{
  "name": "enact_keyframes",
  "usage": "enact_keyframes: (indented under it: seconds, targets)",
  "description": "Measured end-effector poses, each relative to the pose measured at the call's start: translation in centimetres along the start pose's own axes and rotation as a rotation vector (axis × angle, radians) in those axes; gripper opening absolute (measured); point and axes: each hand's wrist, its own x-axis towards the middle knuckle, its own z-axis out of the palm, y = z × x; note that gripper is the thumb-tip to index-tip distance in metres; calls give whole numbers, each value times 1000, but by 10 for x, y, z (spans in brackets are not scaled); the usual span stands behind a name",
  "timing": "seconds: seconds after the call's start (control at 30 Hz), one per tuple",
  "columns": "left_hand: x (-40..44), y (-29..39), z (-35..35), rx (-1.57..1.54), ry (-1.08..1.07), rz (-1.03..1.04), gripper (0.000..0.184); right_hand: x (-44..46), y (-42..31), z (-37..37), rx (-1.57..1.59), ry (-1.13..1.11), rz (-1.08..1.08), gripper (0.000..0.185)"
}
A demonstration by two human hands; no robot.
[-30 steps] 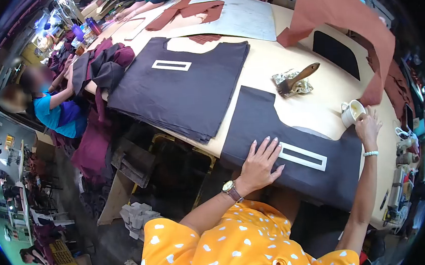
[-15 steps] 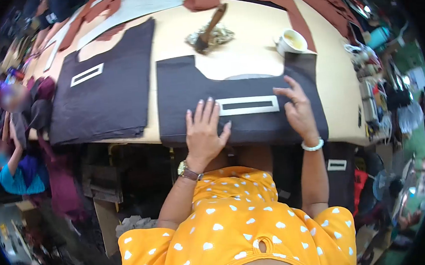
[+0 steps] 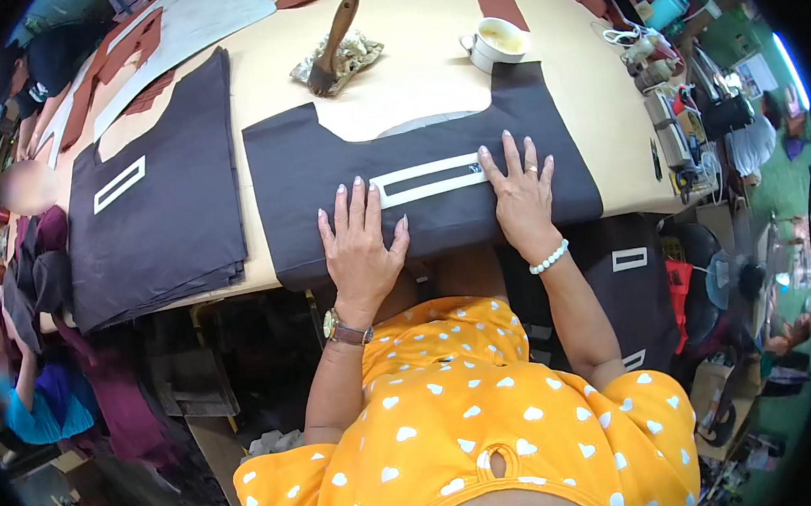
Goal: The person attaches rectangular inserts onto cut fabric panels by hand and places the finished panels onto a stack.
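A dark cut fabric piece (image 3: 450, 214) with a notched neckline lies flat on the table before me. On it is a narrow white rectangular frame (image 3: 429, 192), slightly tilted, its right end higher. My left hand (image 3: 363, 247) rests flat on the fabric, fingers spread, with fingertips by the frame's left end. My right hand (image 3: 524, 193) is laid open on the fabric, its fingertips at the frame's right end. A small dark-and-light patch shows inside the frame beside the right index finger.
Left of the piece lies a stack of dark fabric pieces (image 3: 172, 213) with a white frame on top. Beyond are a brush (image 3: 336, 42) on a crumpled wrapper, a white cup (image 3: 498, 43) with yellowish contents, and rust-coloured fabric. Another person sits at the far left.
My right hand has come down, from raised with bent fingers to flat at the frame's right end. My left hand stays on the fabric. The camera view has shifted and tilted.
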Motion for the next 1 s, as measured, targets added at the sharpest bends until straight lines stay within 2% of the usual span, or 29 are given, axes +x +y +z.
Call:
enact_keyframes:
  seconds: [0.13, 0.27, 0.37, 0.4, 0.5, 0.53, 0.73, 1.0]
  targets:
    - [0, 0, 0, 2, -3, 2, 50, -9, -7, -7, -193, 19, -57, 44]
    - [0, 0, 1, -5, 8, 4, 49, -20, -15, -18, -126, 16, -124, 40]
    - [-1, -2, 2, 0, 22, 17, 50, -10, -10, -18, -183, 25, -82, 39]
    - [-1, -2, 3, 2, 31, 23, 50, -4, -10, -17, -246, -44, -56, 42]
    - [-1, -2, 3, -6, 18, 18, 50, 6, -2, -3, -233, -25, -65, 48]
    - [-1, -2, 1, -16, 11, 14, 51, 9, 0, -4, -266, -92, -59, 54]
    - [-1, -15, -12, -156, 19, -29, 54, 4, 2, -5, -273, -146, -116, 61]
    - [-9, -55, -29, -156, 91, -110, 49, 0, -29, -14, -278, -178, -174, 60]
